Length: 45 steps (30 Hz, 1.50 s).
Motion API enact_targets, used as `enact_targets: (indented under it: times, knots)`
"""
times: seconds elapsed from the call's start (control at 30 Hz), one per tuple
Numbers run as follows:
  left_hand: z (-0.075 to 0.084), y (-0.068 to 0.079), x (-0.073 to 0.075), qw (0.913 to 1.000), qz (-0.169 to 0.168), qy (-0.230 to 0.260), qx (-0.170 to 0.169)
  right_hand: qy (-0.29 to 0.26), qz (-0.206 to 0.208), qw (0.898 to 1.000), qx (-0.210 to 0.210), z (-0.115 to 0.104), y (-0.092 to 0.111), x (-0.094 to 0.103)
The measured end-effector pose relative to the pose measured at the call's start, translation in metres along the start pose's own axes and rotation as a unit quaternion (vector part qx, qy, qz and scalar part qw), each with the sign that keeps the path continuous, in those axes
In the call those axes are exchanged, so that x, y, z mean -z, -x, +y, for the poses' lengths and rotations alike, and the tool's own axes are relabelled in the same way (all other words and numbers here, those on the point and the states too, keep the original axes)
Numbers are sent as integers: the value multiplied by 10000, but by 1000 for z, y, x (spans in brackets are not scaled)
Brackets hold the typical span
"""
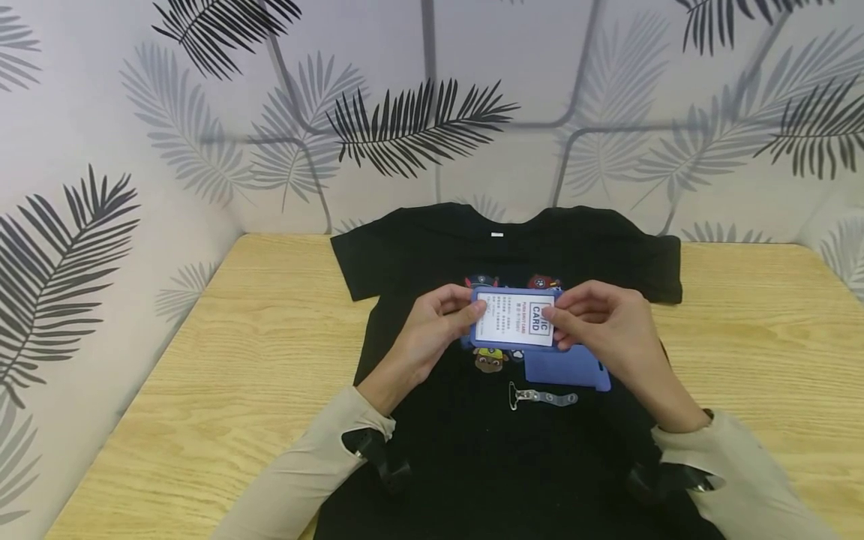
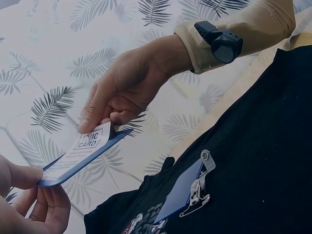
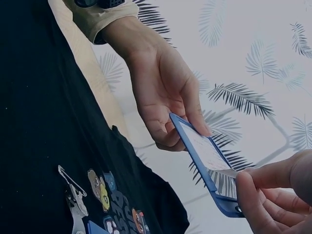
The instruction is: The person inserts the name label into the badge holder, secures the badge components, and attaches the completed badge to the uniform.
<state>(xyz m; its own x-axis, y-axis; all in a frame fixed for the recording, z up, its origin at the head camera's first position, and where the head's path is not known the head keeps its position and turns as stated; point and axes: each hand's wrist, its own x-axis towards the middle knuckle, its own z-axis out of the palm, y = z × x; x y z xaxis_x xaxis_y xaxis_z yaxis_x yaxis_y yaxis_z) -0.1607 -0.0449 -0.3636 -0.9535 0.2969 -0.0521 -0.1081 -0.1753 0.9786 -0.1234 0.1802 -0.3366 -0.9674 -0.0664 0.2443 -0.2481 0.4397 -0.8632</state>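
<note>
A blue badge holder (image 1: 516, 346) is held up sideways over a black T-shirt (image 1: 459, 457), a white printed card (image 1: 502, 322) lying in its frame. My left hand (image 1: 432, 326) grips the holder's left end, thumb on the front. With thumb and fingers, my right hand (image 1: 614, 326) pinches the card at its right end. Both wrist views show that end of the card (image 2: 92, 139) bent up from the frame (image 3: 197, 158). Below, a blue flat piece (image 1: 563, 369) with a slot lies on the shirt beside a badge clip (image 1: 543, 397) with a clear strap.
The shirt is spread on a wood-grain table (image 1: 223, 360), its neckline toward the back. Cartoon prints (image 1: 489, 361) show on its chest, partly covered by the holder. A leaf-patterned wall covering (image 1: 405, 172) stands behind the table's far edge.
</note>
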Motion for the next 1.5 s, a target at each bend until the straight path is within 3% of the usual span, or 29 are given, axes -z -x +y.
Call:
enact_targets:
  times: [0.27,0.63,1.03,1.5]
  knots:
    - [1,0,-1,9998,-2,-86,153,742,342,9950,578,2,3,-2]
    - [1,-1,-1,9997,-56,-175,166,1740,850,9707,1421,6,2,-6]
    - [2,0,1,9993,69,-323,145,1992,447,9679,1467,6,9,-3]
    - [2,-1,0,9994,223,-264,12,1541,431,9740,1606,8,11,4]
